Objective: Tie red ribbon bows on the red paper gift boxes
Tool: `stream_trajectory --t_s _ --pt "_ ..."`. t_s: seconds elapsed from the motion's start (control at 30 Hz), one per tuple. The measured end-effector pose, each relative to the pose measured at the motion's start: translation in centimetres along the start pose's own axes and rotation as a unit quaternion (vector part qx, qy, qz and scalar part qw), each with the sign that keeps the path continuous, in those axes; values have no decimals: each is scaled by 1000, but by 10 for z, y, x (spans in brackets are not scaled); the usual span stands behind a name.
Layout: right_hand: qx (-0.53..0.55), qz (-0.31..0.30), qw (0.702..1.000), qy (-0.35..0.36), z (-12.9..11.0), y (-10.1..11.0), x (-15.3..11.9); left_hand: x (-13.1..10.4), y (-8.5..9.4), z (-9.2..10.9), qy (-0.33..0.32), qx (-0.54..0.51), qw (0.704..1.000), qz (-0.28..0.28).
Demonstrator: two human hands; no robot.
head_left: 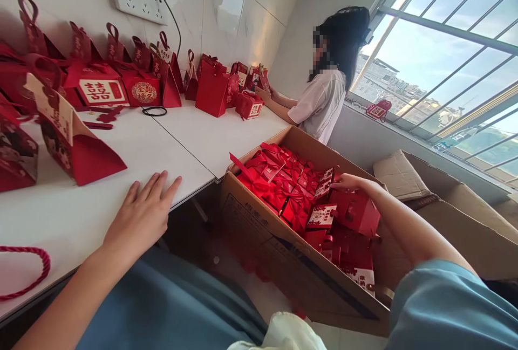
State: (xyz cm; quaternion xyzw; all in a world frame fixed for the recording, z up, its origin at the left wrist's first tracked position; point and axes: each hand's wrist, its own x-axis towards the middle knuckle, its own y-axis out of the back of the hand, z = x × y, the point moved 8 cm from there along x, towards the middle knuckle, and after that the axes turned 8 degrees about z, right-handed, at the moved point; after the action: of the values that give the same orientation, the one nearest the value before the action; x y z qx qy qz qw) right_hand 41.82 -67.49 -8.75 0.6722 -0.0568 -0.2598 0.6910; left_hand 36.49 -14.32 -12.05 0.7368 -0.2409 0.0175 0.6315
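My left hand (148,210) lies flat on the white table (182,139) near its front edge, fingers spread, holding nothing. My right hand (350,182) reaches into a large cardboard carton (259,231), its fingers closed at a small red gift box (324,184) with a white printed label. Inside the carton, red gift boxes with ribbons (283,177) are packed close together on the far left side. Another red box (356,212) sits just below my right hand, and a box with a white label (321,216) lies nearer to me. My right fingertips are partly hidden.
Red gift boxes with loop handles (101,86) line the wall. A triangular red box (81,145) stands near my left hand, with a twisted red cord (44,263) at the table edge. Behind the table corner, a co-worker (327,80) handles red boxes. Another open carton (453,204) stands right.
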Motion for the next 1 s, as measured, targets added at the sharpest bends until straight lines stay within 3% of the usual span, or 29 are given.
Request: stream_trajectory --t_s 0.1,0.17,0.23,0.4,0.5,0.73,1.0 --pt "-12 74 997 0 10 28 -19 -1 -1 0 -1 -7 1000 0" --pt "-24 119 992 -16 23 33 -38 -2 -2 0 -1 -13 1000 1" --pt "-33 136 989 -56 39 19 -59 -3 0 1 0 -18 1000 3" --pt "-6 119 982 -149 61 -43 -88 -1 5 3 3 -43 999 8" --pt "19 133 975 -177 63 -49 -86 0 4 2 9 -47 999 0" --pt "63 153 960 -224 51 -24 -56 -2 0 -2 20 -58 998 14" --pt "59 152 955 -247 27 -50 -43 -2 -4 -3 22 -73 997 33"
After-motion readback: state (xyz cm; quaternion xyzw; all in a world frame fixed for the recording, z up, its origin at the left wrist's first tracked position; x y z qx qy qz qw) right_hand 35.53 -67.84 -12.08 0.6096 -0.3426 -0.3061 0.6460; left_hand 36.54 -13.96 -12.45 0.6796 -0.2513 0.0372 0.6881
